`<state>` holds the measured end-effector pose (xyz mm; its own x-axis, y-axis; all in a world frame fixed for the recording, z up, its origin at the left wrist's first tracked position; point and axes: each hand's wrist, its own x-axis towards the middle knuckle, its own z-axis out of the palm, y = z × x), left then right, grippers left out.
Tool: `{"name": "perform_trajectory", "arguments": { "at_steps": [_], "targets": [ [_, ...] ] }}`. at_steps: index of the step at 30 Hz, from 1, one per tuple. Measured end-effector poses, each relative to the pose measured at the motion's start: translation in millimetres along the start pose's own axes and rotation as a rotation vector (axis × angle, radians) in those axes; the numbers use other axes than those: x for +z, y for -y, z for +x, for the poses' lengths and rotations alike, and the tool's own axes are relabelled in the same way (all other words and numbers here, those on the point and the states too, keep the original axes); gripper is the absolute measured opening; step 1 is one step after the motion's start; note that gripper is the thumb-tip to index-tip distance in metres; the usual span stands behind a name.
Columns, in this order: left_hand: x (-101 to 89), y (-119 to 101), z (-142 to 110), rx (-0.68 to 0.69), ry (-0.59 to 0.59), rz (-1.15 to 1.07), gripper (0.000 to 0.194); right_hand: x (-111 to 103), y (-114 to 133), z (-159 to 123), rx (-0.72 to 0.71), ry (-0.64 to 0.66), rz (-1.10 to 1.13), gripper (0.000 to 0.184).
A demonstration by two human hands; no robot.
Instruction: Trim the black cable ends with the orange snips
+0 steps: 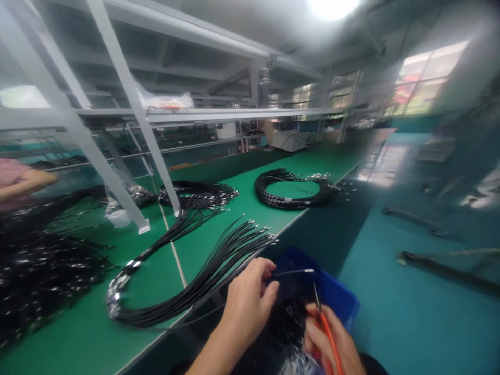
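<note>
My left hand [252, 291] is closed around a thin black cable [291, 272], whose pale tip sticks out to the right over a blue bin [347, 299]. The cable trails back under the hand toward a curved bundle of black cables [203, 281] on the green table, its silvery ends fanned out at the edge. My right hand [328, 333] grips red-handled pliers [330, 333] with slim metal jaws pointing up, just below and apart from the cable tip. I cannot tell whether the jaws are parted.
A coiled cable bundle [269, 195] lies farther along the green table [242, 182], with another coil [187, 190] beside the white shelf post [135, 99]. At left is a large dark cable heap [47, 271]; another person's arm [29, 182] is behind it. Pale scraps [297, 362] lie in the bin.
</note>
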<state>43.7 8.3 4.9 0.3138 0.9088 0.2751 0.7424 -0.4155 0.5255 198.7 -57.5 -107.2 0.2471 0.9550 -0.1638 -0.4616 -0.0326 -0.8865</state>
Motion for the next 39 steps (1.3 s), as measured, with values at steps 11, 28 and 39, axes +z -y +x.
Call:
{"name": "perform_trajectory", "arguments": {
  "at_steps": [11,28,39],
  "targets": [
    [18.9,-18.9,-41.7,0.203,-0.08,0.034,0.014,46.7,51.5,-11.4,-0.162,0.028,0.006,0.031],
    [38.6,9.1,-47.7,-0.29,0.18,-0.755,0.024,54.6,35.6,-17.3,-0.016,-0.093,0.197,0.036],
    [43.3,13.1,-52.0,-0.306,0.181,-0.706,0.024,58.2,36.5,-14.5,-0.013,-0.099,0.173,0.034]
  ]
}}
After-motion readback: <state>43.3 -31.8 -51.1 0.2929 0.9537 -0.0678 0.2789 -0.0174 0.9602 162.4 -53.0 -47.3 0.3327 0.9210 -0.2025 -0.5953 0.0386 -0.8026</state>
